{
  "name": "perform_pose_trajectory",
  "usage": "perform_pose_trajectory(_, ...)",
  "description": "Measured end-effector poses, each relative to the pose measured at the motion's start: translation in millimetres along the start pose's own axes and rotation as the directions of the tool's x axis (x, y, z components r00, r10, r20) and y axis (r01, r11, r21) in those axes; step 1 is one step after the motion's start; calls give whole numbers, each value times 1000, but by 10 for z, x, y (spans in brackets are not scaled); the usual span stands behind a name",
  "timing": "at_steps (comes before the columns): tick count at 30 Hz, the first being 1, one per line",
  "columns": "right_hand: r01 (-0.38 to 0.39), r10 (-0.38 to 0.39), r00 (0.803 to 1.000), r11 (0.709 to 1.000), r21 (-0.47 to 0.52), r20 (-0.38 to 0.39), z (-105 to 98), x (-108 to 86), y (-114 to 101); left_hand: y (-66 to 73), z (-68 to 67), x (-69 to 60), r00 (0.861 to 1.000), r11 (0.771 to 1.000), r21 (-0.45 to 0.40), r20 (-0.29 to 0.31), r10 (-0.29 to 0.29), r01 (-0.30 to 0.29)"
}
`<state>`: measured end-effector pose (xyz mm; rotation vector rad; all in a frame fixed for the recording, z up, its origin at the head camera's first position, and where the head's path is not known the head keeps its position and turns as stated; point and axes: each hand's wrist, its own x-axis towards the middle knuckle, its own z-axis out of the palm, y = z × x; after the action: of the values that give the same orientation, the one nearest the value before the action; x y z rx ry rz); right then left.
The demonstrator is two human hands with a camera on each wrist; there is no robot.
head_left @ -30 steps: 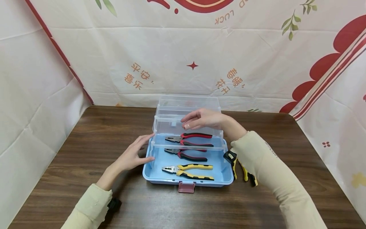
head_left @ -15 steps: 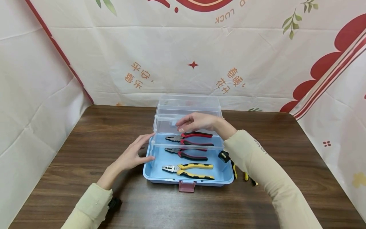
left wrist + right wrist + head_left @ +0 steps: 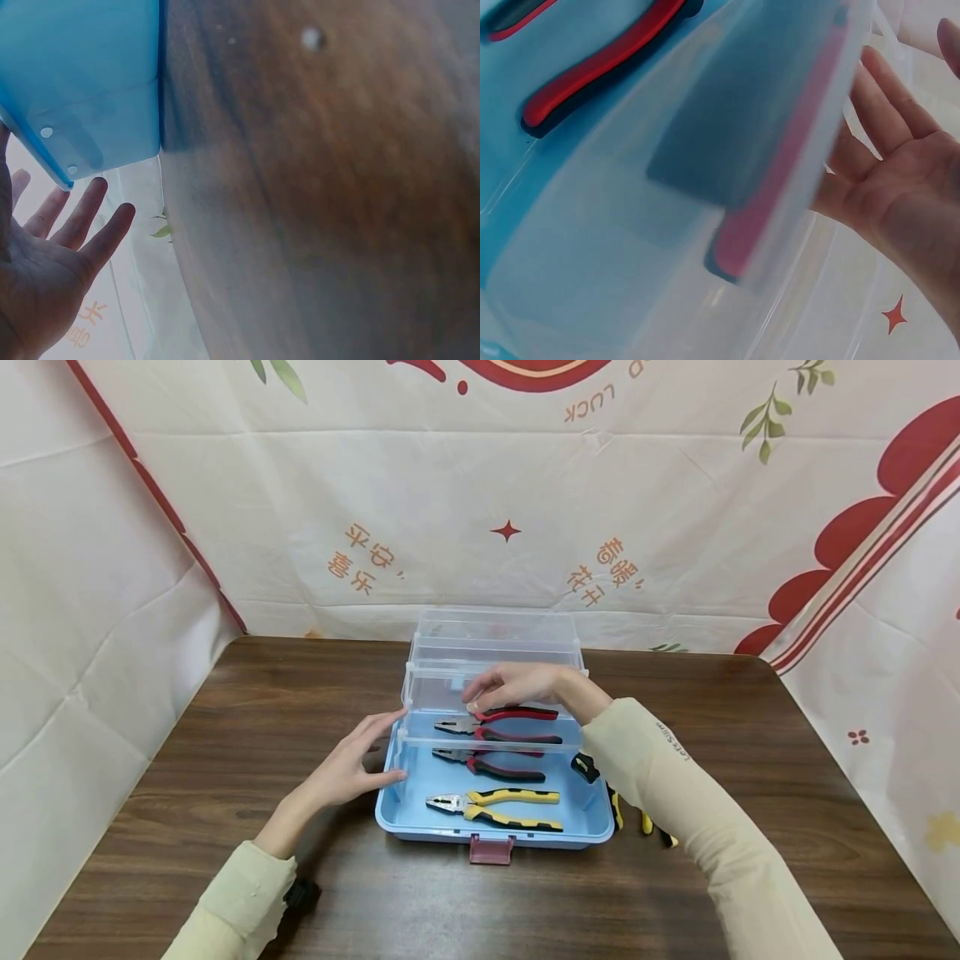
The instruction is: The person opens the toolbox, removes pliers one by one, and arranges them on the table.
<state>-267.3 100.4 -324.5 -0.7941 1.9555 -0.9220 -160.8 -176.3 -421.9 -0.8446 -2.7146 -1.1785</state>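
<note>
A blue toolbox (image 3: 386, 818) stands open, its clear trays (image 3: 491, 647) raised at the back. Yellow-and-black pliers (image 3: 517, 816) and red-and-black pliers (image 3: 510, 772) lie in its base, the latter partly under a clear tray. Another red-and-black pair (image 3: 521, 713) is at that front tray, just below my right hand (image 3: 521, 683). The right fingers are bent and hold nothing visible; in the right wrist view this hand (image 3: 904, 169) is behind a clear wall. My left hand (image 3: 345, 768) is spread at the box's left side, thumb and fingertips at its edge; the left wrist view shows the hand (image 3: 52, 274) beside the blue wall.
More yellow-and-black tools (image 3: 647, 824) lie on the brown table (image 3: 420, 910) right of the box, partly hidden by my right sleeve (image 3: 675, 793). A pinkish latch (image 3: 491, 850) hangs at the box's front. Printed cloth (image 3: 300, 485) hangs behind the table and at both sides.
My right hand has moved left and lower, closer to the rear red-and-black pliers, and its sleeve has shifted left over the box's right edge. The left hand has stayed in place.
</note>
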Motion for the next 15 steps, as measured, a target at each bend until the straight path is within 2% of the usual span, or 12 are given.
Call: perform_pose_trajectory(15,13,-10,999,999,-53,47,28,18,1,-8,-2,-3,1000,1000,1,1,0,0)
